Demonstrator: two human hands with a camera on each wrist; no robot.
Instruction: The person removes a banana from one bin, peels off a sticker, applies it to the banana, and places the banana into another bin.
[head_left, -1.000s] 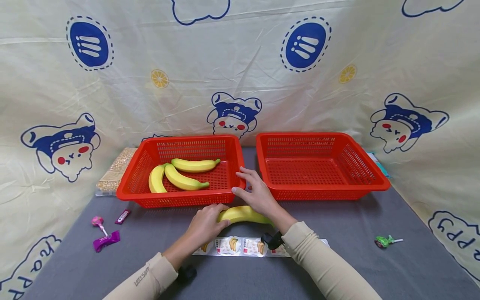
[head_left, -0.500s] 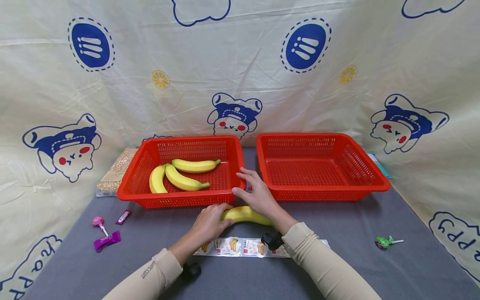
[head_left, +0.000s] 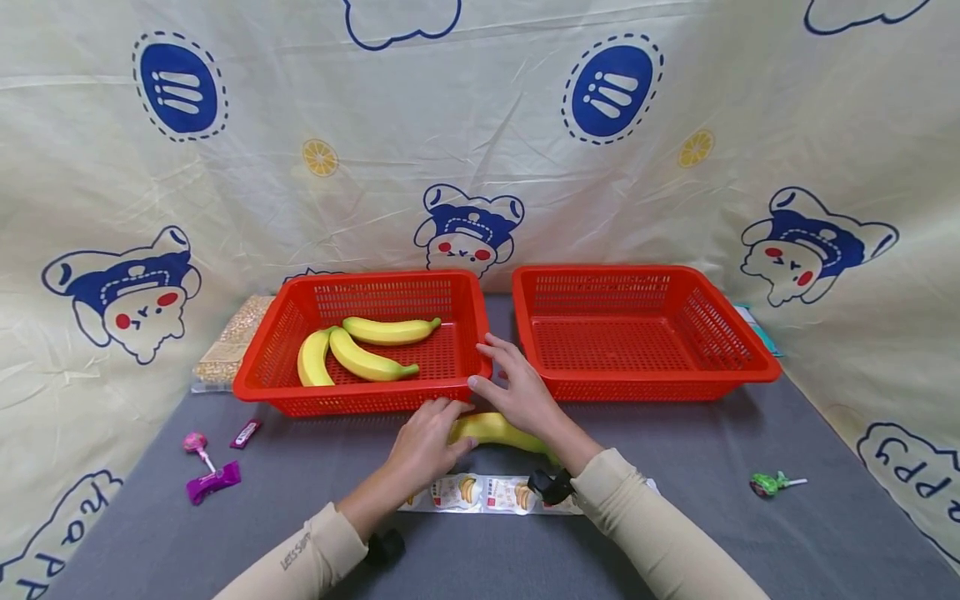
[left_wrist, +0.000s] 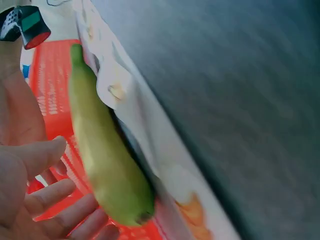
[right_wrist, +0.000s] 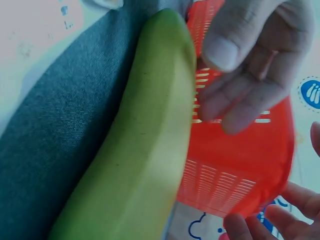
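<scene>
A yellow banana (head_left: pixel 501 430) lies on the grey cloth in front of the two red baskets. At its left end is my left hand (head_left: pixel 423 446); in the left wrist view its thumb and fingers (left_wrist: pixel 50 192) are spread beside the banana's blunt end, not wrapped round it. My right hand (head_left: pixel 521 396) hovers above the banana's right part, its fingers extended toward the near right corner of the left basket (head_left: pixel 360 405). Whether those fingertips touch the basket, I cannot tell. The right wrist view has the banana (right_wrist: pixel 142 135) close up, partly greenish, with no hand round it.
Several bananas (head_left: pixel 367 358) lie in the left basket. The right basket (head_left: pixel 645 388) stands beside it. A strip of banana-printed packets (head_left: pixel 457 493) lies nearer me. Wrapped candies (head_left: pixel 213 482) and a lollipop (head_left: pixel 197 444) sit at left, a green lollipop (head_left: pixel 767 484) at right.
My left hand has loosened from the banana's left end and shifted slightly right and away from me. The banana has slid slightly right. My right hand has hardly moved.
</scene>
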